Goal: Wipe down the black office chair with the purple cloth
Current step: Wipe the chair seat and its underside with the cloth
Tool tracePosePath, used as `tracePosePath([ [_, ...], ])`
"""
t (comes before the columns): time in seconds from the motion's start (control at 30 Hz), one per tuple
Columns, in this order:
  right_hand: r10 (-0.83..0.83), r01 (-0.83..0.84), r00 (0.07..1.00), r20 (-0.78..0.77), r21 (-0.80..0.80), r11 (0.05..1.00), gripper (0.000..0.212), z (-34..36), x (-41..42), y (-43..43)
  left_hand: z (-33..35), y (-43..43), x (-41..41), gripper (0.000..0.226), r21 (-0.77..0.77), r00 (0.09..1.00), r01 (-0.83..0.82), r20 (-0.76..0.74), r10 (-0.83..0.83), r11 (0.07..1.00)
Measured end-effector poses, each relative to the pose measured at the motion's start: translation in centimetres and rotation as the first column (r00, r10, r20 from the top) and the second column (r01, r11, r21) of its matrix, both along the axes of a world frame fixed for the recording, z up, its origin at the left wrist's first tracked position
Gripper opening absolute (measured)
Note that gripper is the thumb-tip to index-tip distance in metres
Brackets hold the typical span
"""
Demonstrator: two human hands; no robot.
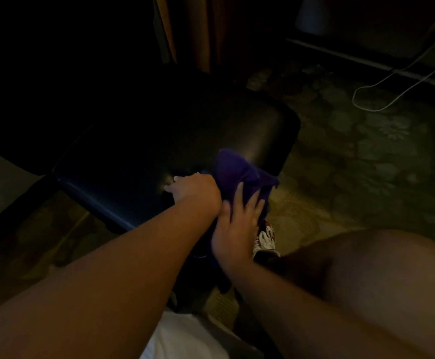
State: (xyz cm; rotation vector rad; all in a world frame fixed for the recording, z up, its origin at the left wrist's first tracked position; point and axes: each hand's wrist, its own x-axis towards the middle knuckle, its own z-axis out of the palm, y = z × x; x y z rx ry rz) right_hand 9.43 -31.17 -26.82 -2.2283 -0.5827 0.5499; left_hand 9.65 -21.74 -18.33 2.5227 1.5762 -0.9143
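Observation:
The black office chair (159, 141) fills the dim middle of the head view, its seat facing me. A purple cloth (233, 168) lies bunched on the seat's near right corner and hangs over the edge. My left hand (194, 189) rests on the seat just left of the cloth, its fingers curled over the cloth's edge. My right hand (237, 224) presses on the cloth's lower part with spread, straight fingers at the seat's front edge. The two hands touch at the wrist and thumb.
Patterned carpet (361, 161) covers the floor to the right. A white cable (382, 84) loops on it near a dark shelf at the back right. My knee (366, 268) is at the lower right, with a patterned shoe (265, 239) beside it.

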Motion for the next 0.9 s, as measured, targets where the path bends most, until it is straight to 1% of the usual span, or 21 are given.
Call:
tracePosePath([
  [0.03,0.04,-0.04,0.999,0.001,-0.018,0.999,0.059,0.2,-2.0,-0.9,0.0,-0.1,0.3,0.037,0.013,1.0,-0.003,-0.003,0.003,1.0],
  [0.1,0.102,-0.103,0.995,-0.021,-0.063,0.993,0.062,0.4,-4.5,-2.0,0.1,0.0,0.7,0.033,0.012,1.0,-0.001,0.01,0.001,1.0],
  [0.2,0.093,-0.097,0.994,-0.054,-0.076,0.992,0.063,0.6,-4.8,-2.1,0.5,0.5,0.2,0.025,0.028,0.997,0.067,0.048,-0.068,0.997],
  [0.3,0.04,-0.044,0.998,-0.054,-0.076,0.996,0.06,1.1,-3.0,-0.8,1.1,1.4,-1.6,0.028,0.066,0.975,0.212,0.058,-0.216,0.975],
  [0.37,0.019,-0.025,0.998,-0.052,-0.113,0.993,0.057,1.3,-0.9,0.5,1.5,2.2,-3.1,0.036,0.047,0.952,0.293,0.073,-0.296,0.955],
  [0.43,0.002,-0.011,0.998,-0.057,-0.162,0.987,0.057,1.6,1.9,1.9,2.3,2.6,-4.6,0.041,-0.001,0.952,0.279,0.131,-0.276,0.96],
  [0.5,-0.027,0.007,0.994,-0.105,-0.185,0.983,0.057,2.0,5.1,3.2,2.9,3.2,-5.8,0.043,-0.109,0.954,0.195,0.25,-0.163,0.975],
  [0.53,-0.04,0.015,0.99,-0.135,-0.184,0.983,0.056,2.2,6.6,3.6,3.0,3.4,-6.2,0.046,-0.166,0.953,0.174,0.276,-0.124,0.97],
  [0.57,-0.044,0.015,0.987,-0.155,-0.18,0.984,0.055,2.3,7.8,3.9,3.3,3.4,-6.2,0.051,-0.22,0.956,0.181,0.266,-0.12,0.959],
  [0.63,-0.022,-0.004,0.988,-0.152,-0.172,0.985,0.055,2.3,9.6,4.2,3.4,3.1,-5.5,0.059,-0.288,0.963,0.242,0.188,-0.193,0.927],
  [0.7,0.009,-0.03,0.992,-0.122,-0.17,0.985,0.056,2.1,10.6,4.3,3.4,2.5,-4.2,0.062,-0.313,0.956,0.293,0.125,-0.267,0.903],
  [0.83,0.061,-0.077,0.994,-0.091,-0.187,0.979,0.056,1.8,11.5,3.9,2.5,2.5,-2.5,0.066,-0.335,0.947,0.32,0.079,-0.312,0.886],
  [0.9,0.087,-0.097,0.994,-0.062,-0.176,0.98,0.056,1.7,11.1,3.2,2.5,2.5,-1.9,0.065,-0.329,0.943,0.329,0.074,-0.323,0.885],
])
